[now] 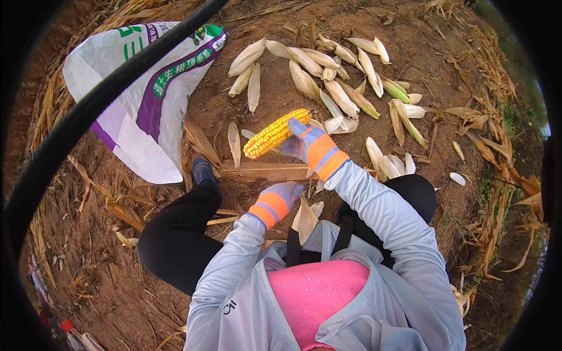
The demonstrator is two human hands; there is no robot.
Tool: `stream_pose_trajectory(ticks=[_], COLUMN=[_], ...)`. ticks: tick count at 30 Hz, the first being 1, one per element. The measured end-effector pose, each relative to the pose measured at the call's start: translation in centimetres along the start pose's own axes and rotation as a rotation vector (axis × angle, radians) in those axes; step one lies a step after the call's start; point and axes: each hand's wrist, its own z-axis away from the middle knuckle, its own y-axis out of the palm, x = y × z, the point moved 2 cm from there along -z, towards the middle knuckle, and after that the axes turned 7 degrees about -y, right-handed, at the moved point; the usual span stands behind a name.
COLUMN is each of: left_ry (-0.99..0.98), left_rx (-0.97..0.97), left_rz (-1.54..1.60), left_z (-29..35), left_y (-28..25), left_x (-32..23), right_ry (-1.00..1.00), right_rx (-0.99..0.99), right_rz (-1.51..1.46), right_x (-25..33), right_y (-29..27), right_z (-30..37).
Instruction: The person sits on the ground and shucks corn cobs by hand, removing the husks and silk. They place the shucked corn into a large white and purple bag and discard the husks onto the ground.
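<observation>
My right hand [310, 144], in a grey glove with an orange cuff, is closed around one end of a husked yellow corn cob [272, 136]. The cob's kernels are bare, and its other end points to the left. Lower and to the left, my left hand [280, 198] wears a matching glove. Its fingers are pressed together, and what they hold, if anything, is hidden. A pale corn husk [305, 221] lies between my legs, its tip close to the left fingertips.
Several ears of corn [341, 98], still in dry husks, lie heaped on the brown soil ahead. A white, purple and green woven sack [158, 93] lies at the far left. A black cable [88, 123] crosses the view there. Dry stalks [492, 222] line the right side.
</observation>
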Motion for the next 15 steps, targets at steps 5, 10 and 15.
stream_pose_trajectory(ticks=[5,10,15], left_ry=[-0.107,-0.156,-0.155], left_rx=[-0.344,-0.349,-0.471], left_rz=[0.898,1.229,1.319], left_z=[-0.5,-0.5,0.0], left_y=[-2.5,-4.9,-5.6], left_x=[1.7,0.9,-0.3], right_ry=[0.012,0.003,-0.008], right_rx=[-0.041,0.0,0.11], right_rz=[0.111,0.138,0.1], right_x=[0.0,-0.3,-1.7], right_y=[-0.4,-0.3,-0.7], right_z=[0.2,0.2,0.2])
